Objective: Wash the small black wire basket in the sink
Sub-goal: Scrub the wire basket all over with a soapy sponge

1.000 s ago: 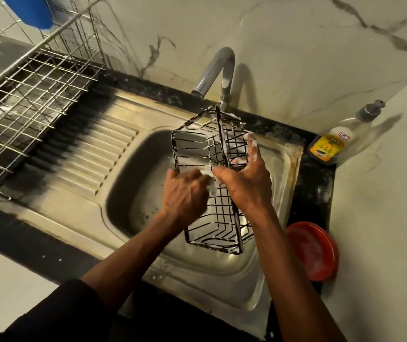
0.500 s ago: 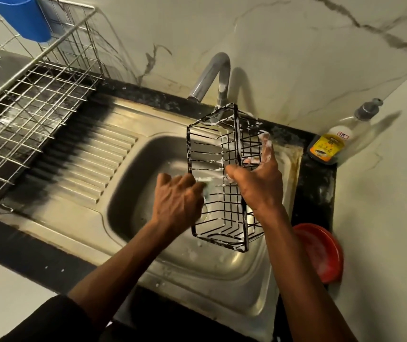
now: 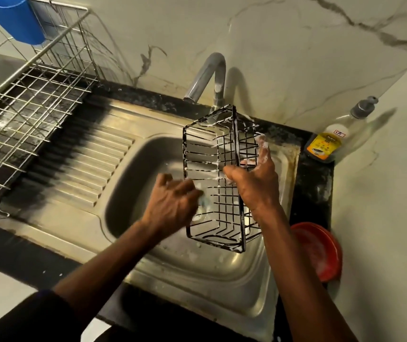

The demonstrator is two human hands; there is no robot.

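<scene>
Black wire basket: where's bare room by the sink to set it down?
The ribbed drainboard, between the dish rack and the sink basin, is bare. The basin floor beneath the basket is free too. Crowded: the right counter strip, holding soap bottle and red dish.

— Where's your right hand?
— My right hand (image 3: 255, 186) is at centre right of the frame, gripping the small black wire basket (image 3: 236, 134). The thumb lies across the near wires and the fingers (image 3: 262, 149) wrap behind, foamy at the tips. The forearm is bare and rises from the lower right.
— And the left?
— My left hand (image 3: 172, 203) is just left of it, mid-frame, knuckles up, fingers curled against the basket's side. Something pale and sudsy is at my fingertips, too blurred to name. That arm comes from the lower left corner, its dark sleeve (image 3: 24, 317) ending near the elbow.
</scene>
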